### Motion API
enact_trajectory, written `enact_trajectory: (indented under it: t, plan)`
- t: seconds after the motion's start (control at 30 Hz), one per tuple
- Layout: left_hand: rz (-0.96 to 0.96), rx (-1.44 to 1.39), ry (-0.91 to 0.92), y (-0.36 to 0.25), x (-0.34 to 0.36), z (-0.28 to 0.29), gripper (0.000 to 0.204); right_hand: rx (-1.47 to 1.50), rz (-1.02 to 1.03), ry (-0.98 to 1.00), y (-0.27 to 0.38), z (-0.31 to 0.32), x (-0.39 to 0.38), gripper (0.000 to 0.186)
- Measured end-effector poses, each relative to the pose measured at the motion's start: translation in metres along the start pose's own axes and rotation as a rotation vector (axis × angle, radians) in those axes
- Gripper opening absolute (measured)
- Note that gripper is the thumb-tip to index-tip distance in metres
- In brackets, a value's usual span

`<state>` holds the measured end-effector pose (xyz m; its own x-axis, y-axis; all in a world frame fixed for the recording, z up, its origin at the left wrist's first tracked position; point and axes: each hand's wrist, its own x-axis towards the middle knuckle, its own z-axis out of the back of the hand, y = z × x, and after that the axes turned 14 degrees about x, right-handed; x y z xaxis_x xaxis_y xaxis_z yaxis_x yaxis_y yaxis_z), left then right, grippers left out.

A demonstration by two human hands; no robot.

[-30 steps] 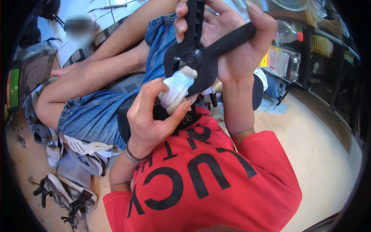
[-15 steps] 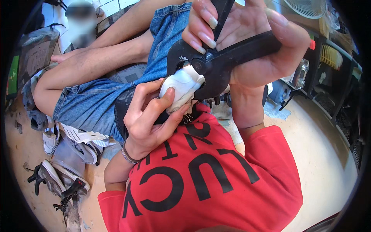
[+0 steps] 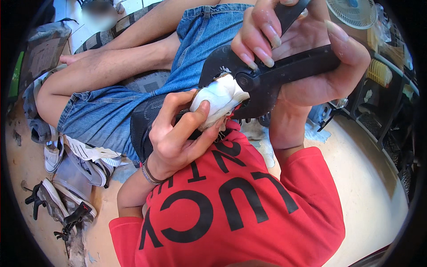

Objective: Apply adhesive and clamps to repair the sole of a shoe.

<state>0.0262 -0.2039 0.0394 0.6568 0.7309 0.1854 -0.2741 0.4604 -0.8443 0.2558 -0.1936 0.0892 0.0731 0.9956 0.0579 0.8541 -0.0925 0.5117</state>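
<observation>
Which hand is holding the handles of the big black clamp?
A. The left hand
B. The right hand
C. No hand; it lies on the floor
B. The right hand wraps around the handles of the black clamp, while the left hand grips the white cloth-wrapped piece at the clamp's front end.

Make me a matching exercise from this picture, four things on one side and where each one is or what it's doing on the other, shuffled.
1. left hand
2. right hand
3. white cloth
4. fan

a. top right, in the background
b. grips the black clamp
c. caught in the clamp's mouth
d. pinches the cloth from below

Pairs: 1-d, 2-b, 3-c, 4-a
</observation>
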Motion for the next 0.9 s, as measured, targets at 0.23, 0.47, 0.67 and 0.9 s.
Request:
enact_trajectory:
  t: [0.23, 0.47, 0.67, 0.9]
  plan:
    - [0.011, 0.08, 0.01, 0.0, 0.0, -0.001, 0.032, -0.033, -0.029, -0.041, -0.008, -0.01, 0.006, 0.066]
    - [-0.009, 0.048, -0.023, 0.0, 0.0, -0.003, 0.031, -0.151, -0.045, -0.224, -0.017, -0.037, 0.013, 0.047]
    - [-0.024, 0.029, -0.036, 0.002, -0.002, -0.005, 0.033, 0.065, -0.162, -0.434, -0.004, -0.045, 0.018, 0.046]
    - [-0.008, 0.052, 0.0, 0.001, 0.002, 0.0, 0.035, 0.121, -0.105, -0.333, -0.011, -0.025, 0.021, 0.054]
